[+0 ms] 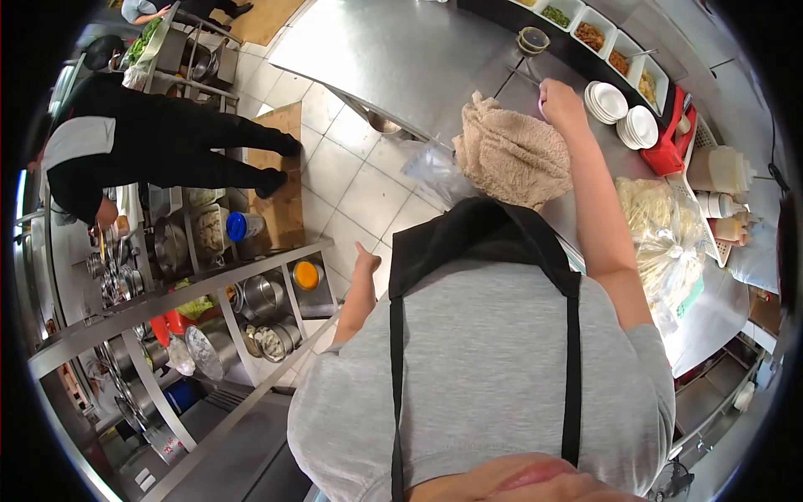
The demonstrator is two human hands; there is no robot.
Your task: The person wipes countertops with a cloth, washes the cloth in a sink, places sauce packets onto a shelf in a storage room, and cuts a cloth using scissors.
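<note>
My right hand is stretched out over the steel counter, its fingers closed round the handle of a small ladle. Dark liquid shows in the ladle's round bowl, which points away from me. Part of the handle is hidden by my fingers, and a bit of pink or purple shows beside them. Just left of that forearm, a crumpled tan towel lies at the counter edge. My left hand hangs low at my side above the tiled floor, thumb apart, with nothing visible in it; its other fingers are mostly hidden.
White food trays line the counter's back. Stacked small white dishes, a red container and a large plastic bag are on the right. A co-worker in black stands at the left, beside metal shelving with pots.
</note>
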